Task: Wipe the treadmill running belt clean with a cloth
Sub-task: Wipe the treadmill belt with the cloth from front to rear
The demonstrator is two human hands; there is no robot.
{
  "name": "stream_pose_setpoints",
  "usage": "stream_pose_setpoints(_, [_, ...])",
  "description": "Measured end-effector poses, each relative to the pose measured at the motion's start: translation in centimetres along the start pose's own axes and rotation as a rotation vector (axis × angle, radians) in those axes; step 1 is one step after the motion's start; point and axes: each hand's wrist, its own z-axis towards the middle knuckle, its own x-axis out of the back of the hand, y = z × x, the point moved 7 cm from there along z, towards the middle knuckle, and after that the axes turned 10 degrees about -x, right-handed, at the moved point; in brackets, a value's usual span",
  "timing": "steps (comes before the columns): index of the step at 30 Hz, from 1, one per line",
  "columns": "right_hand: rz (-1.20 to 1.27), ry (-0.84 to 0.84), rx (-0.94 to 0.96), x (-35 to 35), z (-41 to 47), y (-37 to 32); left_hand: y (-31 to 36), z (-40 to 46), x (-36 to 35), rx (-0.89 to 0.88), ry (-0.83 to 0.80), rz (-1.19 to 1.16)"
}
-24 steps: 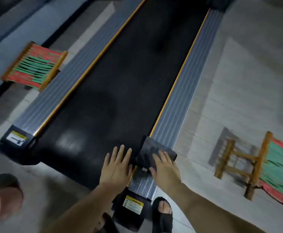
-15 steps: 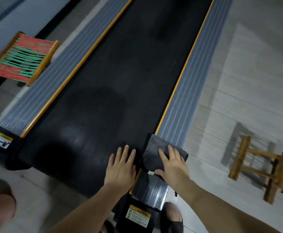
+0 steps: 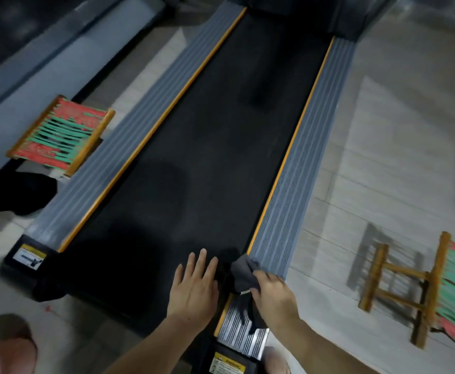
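Note:
The black running belt (image 3: 194, 171) runs up the middle of the view between two grey ribbed side rails edged in yellow. My left hand (image 3: 194, 290) lies flat on the belt's near end, fingers spread, holding nothing. My right hand (image 3: 271, 295) grips a dark grey cloth (image 3: 241, 273), now bunched up, at the near end of the right side rail (image 3: 288, 206). Part of the cloth hangs under my palm over the rail's ribbed end.
A low wooden stool with red and green webbing (image 3: 59, 136) stands left of the left rail (image 3: 129, 147). Another such stool (image 3: 423, 290) lies tipped on the tiled floor at right. Yellow warning labels mark the treadmill's rear corners (image 3: 29, 256).
The cloth lay flat under my right hand's fingers; now it is gathered and gripped in that hand. My left hand stays flat on the belt. The camera view shifted slightly.

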Motion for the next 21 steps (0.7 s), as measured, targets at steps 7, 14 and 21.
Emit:
stream_pose_setpoints(7, [0.201, 0.127, 0.014, 18.1, -1.2, -5.7, -0.1, -0.7, 19.1, -0.062, 0.218, 0.054])
stream_pose_setpoints(14, [0.299, 0.308, 0.079, 32.7, -1.6, -8.0, 2.8, 0.1, 34.6, -0.131, 0.358, 0.103])
stream_pose_setpoints(21, [0.295, 0.418, 0.110, 43.5, 1.2, -5.9, 6.9, 3.6, 42.0, -0.134, 0.461, 0.061])
